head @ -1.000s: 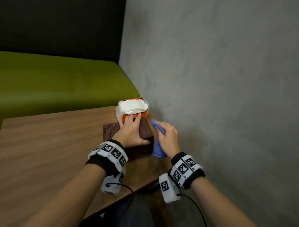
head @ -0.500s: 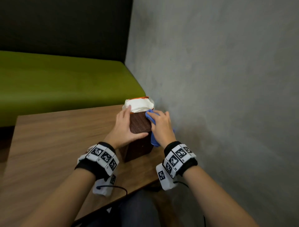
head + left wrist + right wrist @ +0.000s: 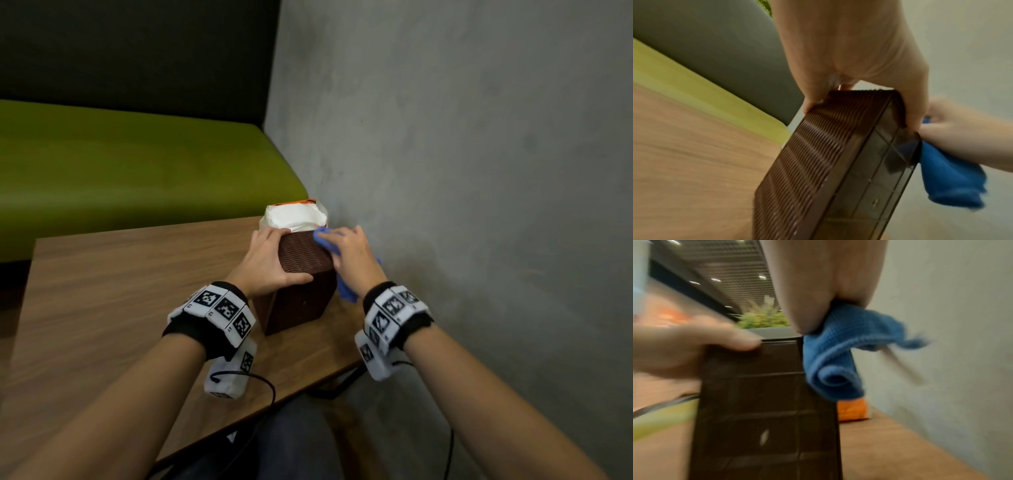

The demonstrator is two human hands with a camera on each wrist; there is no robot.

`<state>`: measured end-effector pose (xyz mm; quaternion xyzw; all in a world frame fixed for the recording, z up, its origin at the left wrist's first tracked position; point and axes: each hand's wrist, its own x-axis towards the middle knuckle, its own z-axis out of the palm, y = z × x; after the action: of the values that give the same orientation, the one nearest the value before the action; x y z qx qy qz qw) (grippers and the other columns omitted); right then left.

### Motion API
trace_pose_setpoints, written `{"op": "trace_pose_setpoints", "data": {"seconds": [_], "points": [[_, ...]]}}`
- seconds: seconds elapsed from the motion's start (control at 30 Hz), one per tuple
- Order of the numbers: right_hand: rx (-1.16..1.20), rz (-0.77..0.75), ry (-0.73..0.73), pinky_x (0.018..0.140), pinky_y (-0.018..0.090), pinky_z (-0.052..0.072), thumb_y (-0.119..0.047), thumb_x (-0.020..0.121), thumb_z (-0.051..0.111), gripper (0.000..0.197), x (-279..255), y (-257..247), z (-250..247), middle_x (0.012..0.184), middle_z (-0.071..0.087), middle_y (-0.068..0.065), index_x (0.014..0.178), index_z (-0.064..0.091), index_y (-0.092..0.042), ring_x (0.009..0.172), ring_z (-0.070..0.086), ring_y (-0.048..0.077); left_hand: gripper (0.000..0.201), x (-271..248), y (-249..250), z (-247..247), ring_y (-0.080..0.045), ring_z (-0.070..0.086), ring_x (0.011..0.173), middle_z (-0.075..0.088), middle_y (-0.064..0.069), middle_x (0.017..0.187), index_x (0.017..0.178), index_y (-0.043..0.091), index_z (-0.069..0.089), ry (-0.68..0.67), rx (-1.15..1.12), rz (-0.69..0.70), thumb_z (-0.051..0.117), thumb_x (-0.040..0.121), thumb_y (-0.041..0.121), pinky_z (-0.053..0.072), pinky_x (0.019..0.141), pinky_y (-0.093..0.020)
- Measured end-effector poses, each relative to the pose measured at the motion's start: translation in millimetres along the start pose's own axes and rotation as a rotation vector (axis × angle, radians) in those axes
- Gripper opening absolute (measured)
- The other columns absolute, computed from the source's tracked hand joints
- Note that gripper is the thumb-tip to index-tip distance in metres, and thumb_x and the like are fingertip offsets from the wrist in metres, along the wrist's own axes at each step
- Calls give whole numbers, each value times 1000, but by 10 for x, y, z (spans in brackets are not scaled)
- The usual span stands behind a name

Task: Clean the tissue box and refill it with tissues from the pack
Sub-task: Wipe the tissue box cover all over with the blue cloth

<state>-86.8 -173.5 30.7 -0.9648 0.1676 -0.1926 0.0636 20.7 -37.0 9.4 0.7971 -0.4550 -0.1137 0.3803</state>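
Brown tissue box (image 3: 301, 274) upright in left hand (image 3: 270, 265), blue cloth (image 3: 344, 287) alongside

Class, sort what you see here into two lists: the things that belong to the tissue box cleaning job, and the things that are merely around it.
Part of the job:
- tissue box, stood on end, gripped by the left hand
- blue cloth, held against the box by the right hand
- tissue pack, behind the box

Just around:
- wooden table
- green bench
- grey wall
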Motion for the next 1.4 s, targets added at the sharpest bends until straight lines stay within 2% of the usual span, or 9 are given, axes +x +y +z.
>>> {"op": "trace_pose_setpoints", "data": {"seconds": [0.13, 0.3, 0.47, 0.53, 0.67, 0.77, 0.97, 1.17, 1.4], "points": [[-84, 143, -69, 86, 42, 38, -1, 83, 48, 30, 185, -155, 114, 108, 67, 14, 103, 67, -12, 96, 49, 36, 124, -12, 36, -20, -29, 32, 123, 40, -12, 133, 137, 7, 35, 0, -6, -48, 47, 32, 73, 30, 106, -36], [75, -258, -20, 82, 27, 33, 8, 75, 60, 41, -212, -156, 4, 113, 68, 13, 112, 66, -8, 83, 43, 25, 126, 0, 2, -47, -29, 34, 123, 42, -13, 132, 136, 7, 37, -17, -8, -51, 48, 31, 74, 29, 106, -34], [-94, 150, -118, 83, 43, 39, 0, 84, 46, 30, 87, 52, 40, 100, 67, 16, 101, 67, -13, 94, 53, 37, 126, -13, 33, -48, -27, 30, 125, 38, -11, 134, 139, 7, 31, -51, 2, -45, 47, 32, 73, 29, 108, -36], [-128, 181, -114, 85, 45, 38, -1, 85, 44, 29, 178, -104, 64, 104, 65, 16, 103, 65, -11, 100, 49, 37, 126, -14, 33, -55, -27, 30, 125, 38, -12, 133, 139, 7, 31, -41, -4, -52, 47, 33, 73, 29, 108, -36], [-18, -118, -88, 89, 44, 43, -6, 85, 51, 30, 33, -487, 62, 113, 66, 14, 113, 64, -8, 98, 49, 37, 119, -11, -1, -57, -30, 35, 120, 42, -15, 128, 134, 7, 38, -10, -28, -42, 46, 33, 68, 29, 102, -31], [51, -256, -60, 85, 32, 39, 1, 77, 57, 38, -164, -382, 29, 112, 68, 11, 113, 65, -9, 89, 51, 32, 121, -14, -14, -68, -29, 36, 120, 42, -14, 130, 135, 5, 38, -18, -31, -46, 48, 31, 67, 30, 102, -31], [-118, 92, -150, 80, 46, 41, -8, 86, 48, 22, 261, -72, 26, 93, 67, 16, 92, 68, -15, 92, 55, 37, 125, 2, 17, -67, -28, 32, 124, 39, -13, 132, 137, 8, 34, -46, 2, -53, 48, 31, 72, 29, 107, -37], [9, -223, -60, 86, 40, 44, 0, 79, 58, 36, -182, -444, 15, 112, 68, 12, 114, 65, -8, 91, 52, 35, 121, -32, -11, -103, -29, 35, 121, 41, -14, 131, 136, 7, 37, -37, -27, -43, 49, 32, 68, 31, 102, -31], [-71, 24, -165, 83, 40, 33, -20, 82, 36, 38, 280, -250, 96, 101, 70, 12, 98, 70, -16, 98, 57, 35, 122, -10, 12, -69, -30, 33, 122, 39, -15, 131, 136, 8, 35, -43, -13, -45, 49, 32, 70, 30, 106, -36]]}}
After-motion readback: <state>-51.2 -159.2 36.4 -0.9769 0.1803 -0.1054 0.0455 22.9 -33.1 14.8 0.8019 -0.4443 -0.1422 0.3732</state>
